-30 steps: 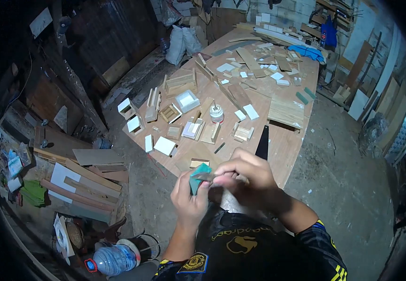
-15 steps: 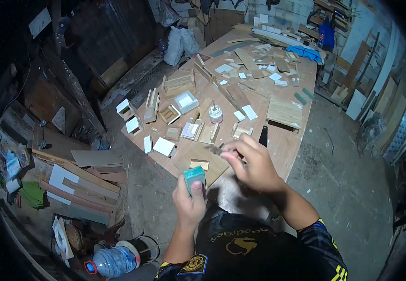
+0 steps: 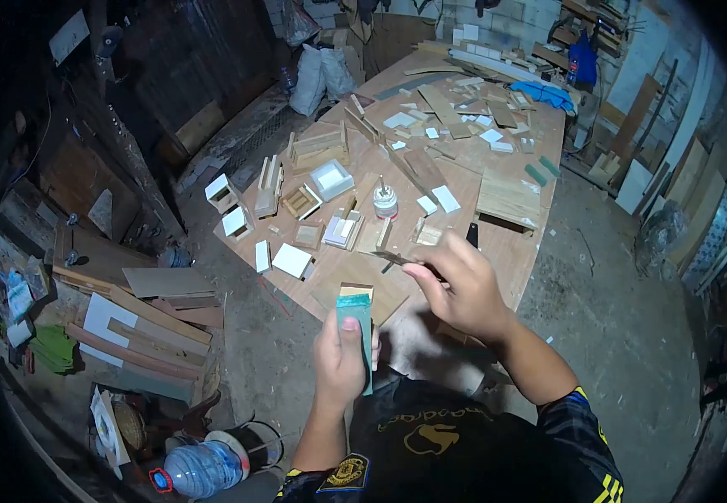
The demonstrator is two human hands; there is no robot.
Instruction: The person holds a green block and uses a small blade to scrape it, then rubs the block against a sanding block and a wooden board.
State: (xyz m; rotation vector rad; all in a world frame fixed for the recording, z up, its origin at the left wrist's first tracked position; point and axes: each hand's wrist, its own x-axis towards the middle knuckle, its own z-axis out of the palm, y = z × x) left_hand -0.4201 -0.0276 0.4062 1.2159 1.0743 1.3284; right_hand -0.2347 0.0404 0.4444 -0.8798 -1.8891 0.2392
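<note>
My left hand [image 3: 340, 365] is closed around a long green strip [image 3: 353, 335], its thumb pressed flat on the face. The upper end of the strip is a brighter, glossier green, and its lower end hangs past the fingers. To the right, my right hand [image 3: 462, 289] pinches a slim dark pointed tool [image 3: 390, 256] whose tip aims left; I cannot tell its exact kind. Just beyond the strip's top is a small wooden piece [image 3: 357, 290] on a flat wooden board [image 3: 384, 289] at the table's near edge.
Small wooden boxes, a white-lined tray [image 3: 331, 178] and a round white container [image 3: 385, 201] stand on the table [image 3: 250, 247]. Two green strips [image 3: 541, 172] lie near its right edge, by a low wooden stand [image 3: 508, 201]. A water jug [image 3: 204, 468] lies on the floor.
The strip has turned from showing its bright end to hanging lengthwise in my left hand. My right hand has shifted slightly right, and its tool shows more clearly.
</note>
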